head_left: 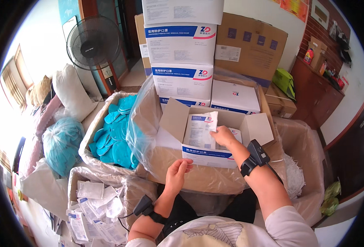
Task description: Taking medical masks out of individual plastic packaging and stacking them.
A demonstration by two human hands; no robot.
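Observation:
An open white carton (206, 157) with a blue band stands before me, its end flaps spread outward. White printed face mask packets (201, 131) stand upright at its left side, and another packet (236, 134) shows at the right. My right hand (224, 137) reaches inside, thumb and fingers closed on the right edge of the upright packet. In front of the carton's near left corner hovers my left hand (177, 171), its fingers loosely bent and apart, holding nothing. Both wrists wear black strapped devices.
Closed mask cartons (182, 80) are stacked behind the open one. A plastic-lined box of turquoise oval pieces (117, 142) is on the left; below it, another holds loose packets (93, 214). A lined bin (303, 164) stands right. A black fan (92, 43) stands far left.

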